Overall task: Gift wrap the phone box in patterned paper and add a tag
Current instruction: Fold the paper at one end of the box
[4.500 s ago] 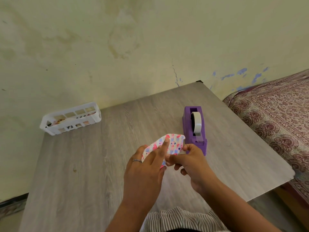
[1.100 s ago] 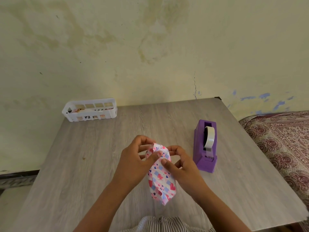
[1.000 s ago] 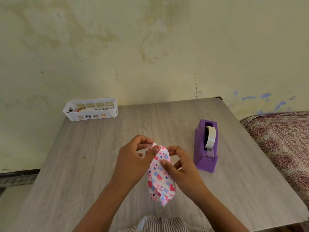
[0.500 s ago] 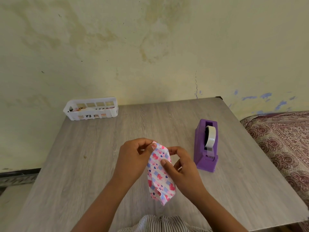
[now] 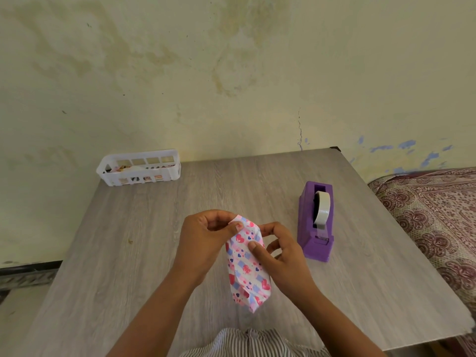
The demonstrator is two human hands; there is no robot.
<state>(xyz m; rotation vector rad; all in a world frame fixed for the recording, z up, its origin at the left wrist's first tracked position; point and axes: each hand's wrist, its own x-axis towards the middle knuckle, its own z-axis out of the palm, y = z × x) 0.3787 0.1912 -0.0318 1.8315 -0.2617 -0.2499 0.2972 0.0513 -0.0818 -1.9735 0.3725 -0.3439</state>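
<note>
- Both hands up off table (image 5: 360,279), holding wrapped phone box (image 5: 247,266) on end between them, approx upright, slight tilt.
- Left hand (image 5: 203,243): fingers curled, thumb + fingertips pinching top flap of patterned paper (image 5: 238,225); prob creasing or tucking end fold so it stays flat.
- Right hand (image 5: 280,256): curled round box's side, thumb pressed on front face, other fingers behind; prob bracing box so left can work the fold.
- Box lower end hangs free below both hands, paper there looks loosely folded, not obviously taped; can't tell for sure.
- Tape dispenser (image 5: 316,222) just past right hand, outer side, within easy reach; prob parked there for next strip.
- White basket (image 5: 140,170) far beyond left hand, by wall; bits inside, maybe tags, too small to tell.
- No tag on box yet.
- Vs 0.5 s ago: near identical pose, same grips; left thumb shifted slightly onto flap tip.
- Vs 4.5 s ago: box then held lower + flatter, now stood on end; camera view also shifted.
</note>
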